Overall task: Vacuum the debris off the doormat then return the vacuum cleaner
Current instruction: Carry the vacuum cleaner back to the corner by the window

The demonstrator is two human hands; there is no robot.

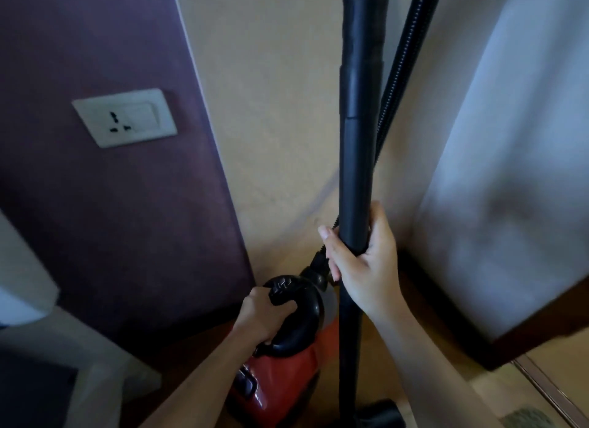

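Upright, the wand (358, 159) in the right hand (363, 265); left hand (261, 316) grips the vacuum cleaner (287, 373).

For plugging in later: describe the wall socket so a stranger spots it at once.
Find the purple wall left of the cream wall. The wall socket sits on it, above the red vacuum cleaner: its only white plate, dark pin holes beside a switch.
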